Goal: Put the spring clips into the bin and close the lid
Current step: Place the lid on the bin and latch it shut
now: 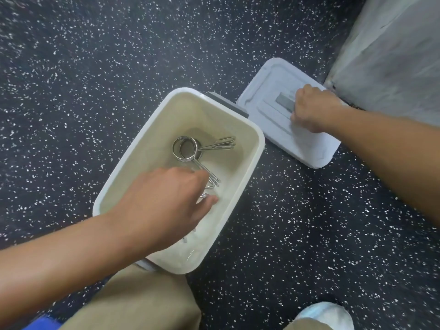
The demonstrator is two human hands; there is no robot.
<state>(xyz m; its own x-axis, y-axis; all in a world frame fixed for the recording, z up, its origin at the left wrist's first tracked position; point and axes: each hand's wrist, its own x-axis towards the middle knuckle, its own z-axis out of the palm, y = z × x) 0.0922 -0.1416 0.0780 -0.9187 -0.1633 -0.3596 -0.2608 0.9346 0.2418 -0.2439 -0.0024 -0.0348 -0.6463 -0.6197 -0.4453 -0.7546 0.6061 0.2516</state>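
Clips (190,148) of bright steel wire lie inside the white bin (258,141), which stands open on the dark speckled floor (95,67). Two coiled rings rest near the bin's middle, their wire handles pointing toward the right wall and toward the near end. The left hand (164,198) reaches down into the bin with its fingers loosely spread over the handles of one clip; whether the grip pinches the wire or merely hovers at it cannot be told, since the hand hides the contact. The lid (316,151) lies flat on the floor just right of the bin, apart from it. The right hand (314,108) rests on the lid with its fingers curled around the grey handle (283,102) at the lid's middle. A grey wall (392,55) rises beside the lid.
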